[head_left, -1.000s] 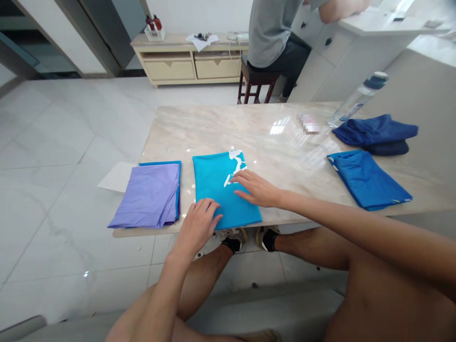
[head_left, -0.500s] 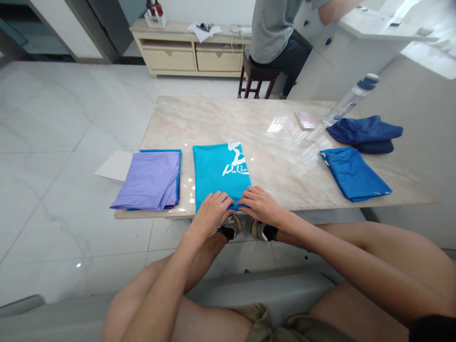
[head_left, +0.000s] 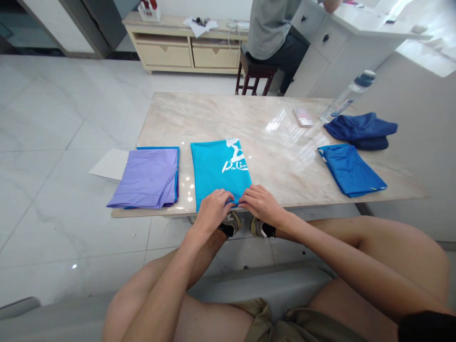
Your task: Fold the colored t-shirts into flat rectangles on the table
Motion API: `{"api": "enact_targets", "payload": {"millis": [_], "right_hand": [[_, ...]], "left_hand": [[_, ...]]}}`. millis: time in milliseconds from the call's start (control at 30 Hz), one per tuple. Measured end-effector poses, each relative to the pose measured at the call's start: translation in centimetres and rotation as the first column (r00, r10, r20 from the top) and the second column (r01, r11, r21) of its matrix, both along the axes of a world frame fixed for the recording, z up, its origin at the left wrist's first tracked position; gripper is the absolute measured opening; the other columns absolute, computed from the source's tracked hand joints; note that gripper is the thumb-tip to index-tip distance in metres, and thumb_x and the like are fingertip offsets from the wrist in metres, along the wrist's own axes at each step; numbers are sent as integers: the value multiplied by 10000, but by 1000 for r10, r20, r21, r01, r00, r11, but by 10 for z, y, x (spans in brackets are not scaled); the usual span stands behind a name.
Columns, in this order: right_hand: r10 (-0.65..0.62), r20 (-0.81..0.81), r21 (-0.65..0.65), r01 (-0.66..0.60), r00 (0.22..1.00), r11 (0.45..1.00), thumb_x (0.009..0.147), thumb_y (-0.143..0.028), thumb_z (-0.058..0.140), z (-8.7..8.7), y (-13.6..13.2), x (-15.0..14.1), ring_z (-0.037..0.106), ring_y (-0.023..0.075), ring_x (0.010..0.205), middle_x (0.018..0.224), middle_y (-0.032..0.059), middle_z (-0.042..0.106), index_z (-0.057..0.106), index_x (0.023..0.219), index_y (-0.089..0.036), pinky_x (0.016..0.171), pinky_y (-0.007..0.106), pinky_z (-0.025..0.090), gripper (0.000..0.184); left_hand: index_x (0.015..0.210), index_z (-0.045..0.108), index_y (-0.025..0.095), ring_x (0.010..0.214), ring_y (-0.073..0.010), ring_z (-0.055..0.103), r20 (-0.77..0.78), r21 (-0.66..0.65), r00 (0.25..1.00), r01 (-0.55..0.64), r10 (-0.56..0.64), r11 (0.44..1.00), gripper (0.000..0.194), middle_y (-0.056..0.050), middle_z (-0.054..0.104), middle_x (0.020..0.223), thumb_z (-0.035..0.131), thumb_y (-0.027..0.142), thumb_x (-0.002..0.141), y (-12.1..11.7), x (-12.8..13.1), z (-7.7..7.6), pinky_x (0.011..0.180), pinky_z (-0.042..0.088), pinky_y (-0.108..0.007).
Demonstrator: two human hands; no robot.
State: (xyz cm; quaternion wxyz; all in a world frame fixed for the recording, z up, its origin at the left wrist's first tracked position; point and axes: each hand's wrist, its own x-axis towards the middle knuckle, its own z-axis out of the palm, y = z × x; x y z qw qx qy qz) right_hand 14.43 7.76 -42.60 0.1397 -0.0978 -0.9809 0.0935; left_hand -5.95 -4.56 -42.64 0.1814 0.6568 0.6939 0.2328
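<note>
A folded turquoise cloth [head_left: 213,166] with white lettering, perhaps a T-shirt, lies flat near the table's front edge. My left hand [head_left: 214,207] pinches its near edge, fingers curled over the fabric. Close on the other side, my right hand [head_left: 261,203] grips the same edge at the near right corner. The fingertips of both hands nearly meet there, and the fabric between them is partly hidden. To the left rests a stack of folded cloths with a lilac one [head_left: 147,175] on top.
On the marble-look table [head_left: 199,114] a folded blue cloth [head_left: 351,171], a crumpled navy cloth [head_left: 361,128] and a clear bottle [head_left: 347,99] stand to the right. A white sheet [head_left: 110,164] juts past the left edge. A person in grey [head_left: 272,31] sits on a stool behind.
The view has shifted slightly. Both hands stay on the near edge of the turquoise cloth, with their fingers moved only a little.
</note>
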Motion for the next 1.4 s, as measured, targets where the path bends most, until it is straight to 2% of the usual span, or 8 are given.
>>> {"api": "enact_targets", "payload": {"millis": [200, 533, 733, 833, 900, 1033, 1200, 1400], "right_hand": [[-59, 10, 29, 58, 998, 998, 1156, -287, 579, -8, -6, -2, 578, 265, 940, 963, 84, 727, 732, 1070, -195, 812, 397, 376, 198], [7, -3, 200, -6, 1000, 980, 1143, -171, 533, -15, -13, -3, 540, 254, 866, 870, 73, 658, 681, 908, -205, 756, 406, 335, 279], [112, -14, 88, -110, 994, 990, 1139, -190, 514, -8, -15, 6, 586, 235, 851, 874, 65, 678, 716, 985, -192, 789, 394, 410, 254], [40, -90, -41, -44, 995, 998, 1123, -204, 537, 5, -9, 4, 658, 247, 919, 982, 95, 765, 756, 1122, -195, 822, 411, 488, 219], [-77, -115, -86, 68, 990, 994, 1119, -178, 509, 7, -6, -6, 704, 282, 1093, 1206, 141, 799, 753, 1275, -188, 940, 460, 547, 289], [-246, -59, -52, 243, 967, 969, 1117, -182, 441, -11, -16, -38, 496, 359, 1573, 1661, 210, 575, 617, 1552, -101, 1266, 595, 434, 477], [-321, 7, -97, 320, 947, 942, 1099, -206, 420, -44, -40, -56, 282, 342, 1711, 1820, 168, 337, 320, 1777, -125, 1363, 630, 305, 690], [-340, -3, -141, 336, 940, 931, 1110, -246, 428, -49, -42, -52, 278, 352, 1712, 1840, 153, 281, 195, 1818, -157, 1363, 639, 299, 750]], "left_hand": [[1095, 701, 243, 1035, -217, 729, -23, -46, 1000, 14, -15, 999, 26, -20, 755, 1083, 695, 235, 1071, -1, 4, 6, 799, 510, -313], [1142, 667, 217, 1029, -256, 706, -293, -157, 938, 142, -183, 977, 89, -67, 718, 1068, 633, 167, 1077, -3, 7, 12, 758, 505, -343], [1087, 718, 207, 983, -263, 710, -324, -230, 902, 219, -287, 948, 111, -76, 717, 1044, 614, 171, 1080, -13, 0, 22, 717, 515, -362], [996, 729, 218, 943, -246, 701, -277, -149, 935, 187, -222, 971, 252, -71, 726, 981, 533, 284, 1141, -14, -4, 23, 749, 533, -359], [1084, 741, 222, 1003, -237, 707, -236, -20, 967, 91, -94, 996, 308, -82, 758, 1066, 454, 296, 1168, -9, -3, 19, 849, 565, -369], [1462, 658, 194, 1376, -273, 653, -197, 152, 972, -96, 125, 984, 399, -144, 705, 1501, 405, 245, 1158, 4, 7, -1, 1193, 511, -486], [1706, 472, 213, 1666, -321, 397, -328, 51, 936, -116, 126, 992, 609, -92, 480, 1767, 404, 181, 1102, 2, 11, -27, 1368, 315, -620], [1731, 446, 208, 1702, -320, 333, -396, 4, 906, -160, 149, 987, 637, -87, 381, 1816, 433, 218, 1094, -3, 4, -31, 1383, 307, -601]]}}
